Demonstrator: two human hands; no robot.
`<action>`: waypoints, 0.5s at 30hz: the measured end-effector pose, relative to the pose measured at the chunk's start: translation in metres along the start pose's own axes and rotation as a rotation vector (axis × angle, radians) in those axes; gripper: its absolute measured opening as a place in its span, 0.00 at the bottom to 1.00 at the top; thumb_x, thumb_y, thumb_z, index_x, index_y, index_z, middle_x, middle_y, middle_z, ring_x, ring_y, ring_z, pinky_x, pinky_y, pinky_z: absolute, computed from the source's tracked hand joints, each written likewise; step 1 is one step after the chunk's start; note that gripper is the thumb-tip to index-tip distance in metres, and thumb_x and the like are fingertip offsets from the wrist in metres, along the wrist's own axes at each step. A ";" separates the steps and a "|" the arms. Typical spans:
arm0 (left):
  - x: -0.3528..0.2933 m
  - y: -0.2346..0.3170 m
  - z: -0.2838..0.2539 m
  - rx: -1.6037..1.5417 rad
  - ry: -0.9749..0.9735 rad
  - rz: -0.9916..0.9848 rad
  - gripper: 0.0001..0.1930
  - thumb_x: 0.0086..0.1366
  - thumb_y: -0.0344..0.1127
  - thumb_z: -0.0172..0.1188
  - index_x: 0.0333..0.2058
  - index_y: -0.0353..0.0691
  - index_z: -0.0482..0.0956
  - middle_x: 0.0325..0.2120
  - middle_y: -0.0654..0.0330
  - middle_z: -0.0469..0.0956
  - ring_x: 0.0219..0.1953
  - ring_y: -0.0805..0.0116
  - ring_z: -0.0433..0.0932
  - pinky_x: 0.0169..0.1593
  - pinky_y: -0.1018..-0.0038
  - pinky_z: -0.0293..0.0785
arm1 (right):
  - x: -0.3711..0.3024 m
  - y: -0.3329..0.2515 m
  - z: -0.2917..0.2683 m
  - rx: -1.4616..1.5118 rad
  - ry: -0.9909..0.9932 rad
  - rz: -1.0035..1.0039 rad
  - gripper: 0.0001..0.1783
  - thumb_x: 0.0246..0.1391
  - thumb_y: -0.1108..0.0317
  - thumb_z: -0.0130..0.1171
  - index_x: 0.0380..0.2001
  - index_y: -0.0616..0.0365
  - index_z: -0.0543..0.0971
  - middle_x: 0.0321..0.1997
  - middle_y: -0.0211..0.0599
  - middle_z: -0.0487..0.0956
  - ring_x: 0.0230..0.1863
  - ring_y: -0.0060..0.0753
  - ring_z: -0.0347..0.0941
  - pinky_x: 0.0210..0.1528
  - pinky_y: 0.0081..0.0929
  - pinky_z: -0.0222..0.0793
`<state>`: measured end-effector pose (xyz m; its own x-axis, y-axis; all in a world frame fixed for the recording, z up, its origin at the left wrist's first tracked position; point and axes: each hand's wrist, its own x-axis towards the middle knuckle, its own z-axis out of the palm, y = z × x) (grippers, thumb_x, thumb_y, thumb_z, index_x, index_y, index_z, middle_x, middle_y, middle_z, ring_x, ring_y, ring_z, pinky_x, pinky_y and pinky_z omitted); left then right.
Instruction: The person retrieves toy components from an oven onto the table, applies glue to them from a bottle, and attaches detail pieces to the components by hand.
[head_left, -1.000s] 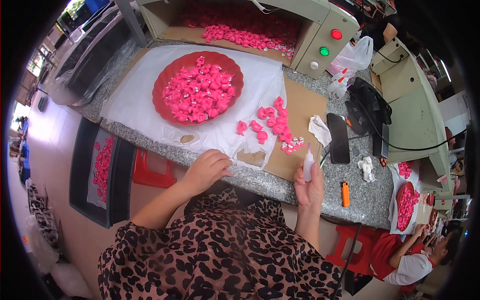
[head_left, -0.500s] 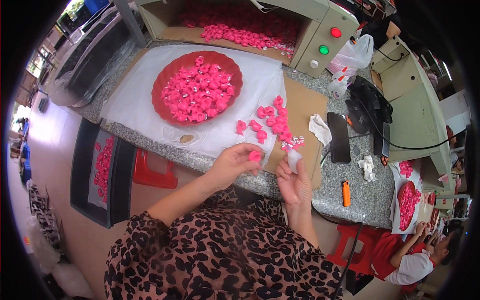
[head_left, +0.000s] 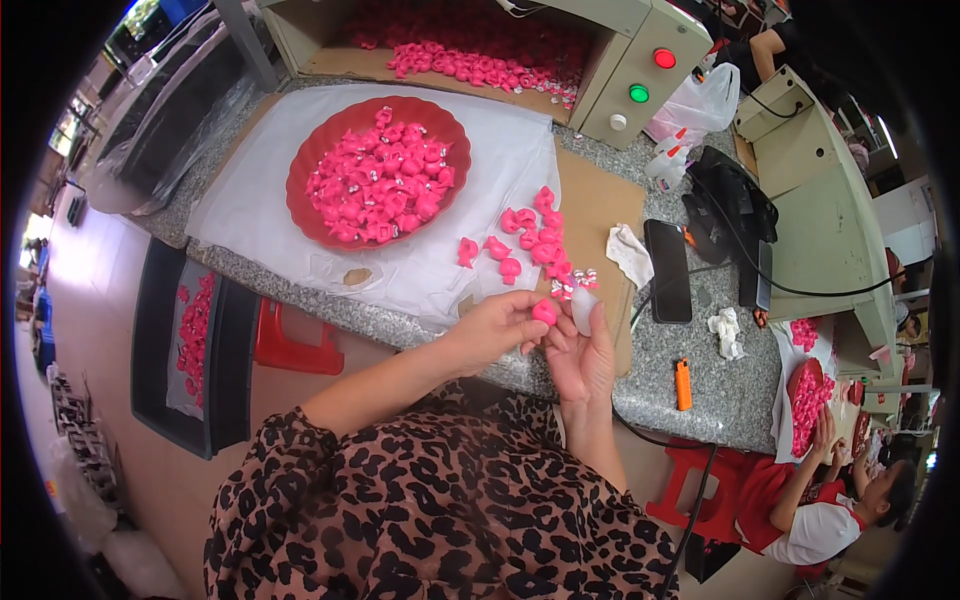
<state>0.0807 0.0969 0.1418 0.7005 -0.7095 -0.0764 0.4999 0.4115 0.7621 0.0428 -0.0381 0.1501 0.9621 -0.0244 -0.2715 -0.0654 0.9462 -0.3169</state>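
Pinched in my left hand [head_left: 492, 335] is a small pink plastic piece [head_left: 544, 312], its fine shape too small to make out. My right hand [head_left: 585, 365] is closed round a small translucent white squeeze bottle [head_left: 584, 313]. Both hands are together over the table's front edge, the piece close beside the bottle; whether they touch I cannot tell. Just beyond them lie small white-and-pink bits [head_left: 575, 280] and a cluster of loose pink pieces [head_left: 540, 235]. A scalloped red bowl [head_left: 298, 195] heaped with similar pieces sits farther left on white paper [head_left: 235, 215].
Behind the bowl, an open-fronted machine [head_left: 625, 85] holds more pink pieces. Rightward are a crumpled tissue [head_left: 628, 255], a phone [head_left: 668, 272], an orange lighter [head_left: 683, 385] and a black cable. A dark crate [head_left: 228, 370] and red stool [head_left: 295, 342] stand below left. Another person [head_left: 815, 515] works far right.
My left hand has moved right with the pink piece, up to the bottle in my right hand. The whole view has shifted slightly.
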 end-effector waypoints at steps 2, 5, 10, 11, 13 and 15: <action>-0.001 0.001 0.001 0.259 0.085 0.113 0.11 0.56 0.25 0.51 0.39 0.34 0.66 0.32 0.62 0.70 0.33 0.78 0.70 0.31 0.85 0.66 | 0.001 -0.002 0.003 0.013 0.029 0.024 0.12 0.51 0.62 0.49 0.34 0.59 0.68 0.29 0.33 0.70 0.23 0.21 0.60 0.21 0.16 0.55; -0.001 0.001 -0.003 0.223 0.156 0.187 0.10 0.55 0.23 0.52 0.37 0.34 0.66 0.32 0.63 0.70 0.33 0.78 0.70 0.34 0.84 0.67 | -0.003 -0.011 0.006 -0.041 0.072 -0.027 0.13 0.52 0.62 0.48 0.34 0.61 0.68 0.28 0.34 0.70 0.23 0.22 0.60 0.21 0.15 0.56; 0.007 -0.003 -0.008 0.314 0.201 0.327 0.10 0.50 0.19 0.54 0.33 0.33 0.67 0.33 0.62 0.68 0.33 0.78 0.70 0.38 0.83 0.69 | -0.006 -0.025 0.000 -0.240 0.113 -0.259 0.13 0.52 0.63 0.48 0.34 0.62 0.67 0.28 0.35 0.69 0.24 0.23 0.61 0.22 0.16 0.57; 0.008 -0.006 -0.010 0.343 0.190 0.420 0.10 0.49 0.18 0.55 0.31 0.32 0.68 0.34 0.61 0.68 0.34 0.78 0.70 0.38 0.83 0.69 | -0.007 -0.027 -0.003 -0.327 0.062 -0.314 0.11 0.53 0.64 0.46 0.34 0.63 0.66 0.28 0.36 0.69 0.24 0.24 0.62 0.23 0.17 0.57; 0.008 -0.010 -0.012 0.398 0.211 0.433 0.09 0.49 0.18 0.55 0.30 0.32 0.69 0.35 0.60 0.67 0.34 0.78 0.70 0.38 0.83 0.69 | -0.009 -0.028 -0.006 -0.414 0.012 -0.368 0.10 0.53 0.66 0.45 0.34 0.63 0.66 0.29 0.36 0.69 0.24 0.25 0.63 0.24 0.19 0.57; 0.007 -0.012 -0.013 0.453 0.237 0.446 0.08 0.49 0.18 0.56 0.29 0.32 0.69 0.35 0.59 0.66 0.34 0.78 0.70 0.38 0.83 0.70 | -0.013 -0.026 -0.007 -0.586 0.054 -0.447 0.09 0.52 0.70 0.46 0.35 0.63 0.64 0.28 0.36 0.69 0.24 0.24 0.64 0.25 0.18 0.59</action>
<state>0.0861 0.0943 0.1235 0.9086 -0.3620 0.2084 -0.0893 0.3191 0.9435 0.0301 -0.0648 0.1557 0.9168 -0.3971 -0.0421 0.1848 0.5155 -0.8367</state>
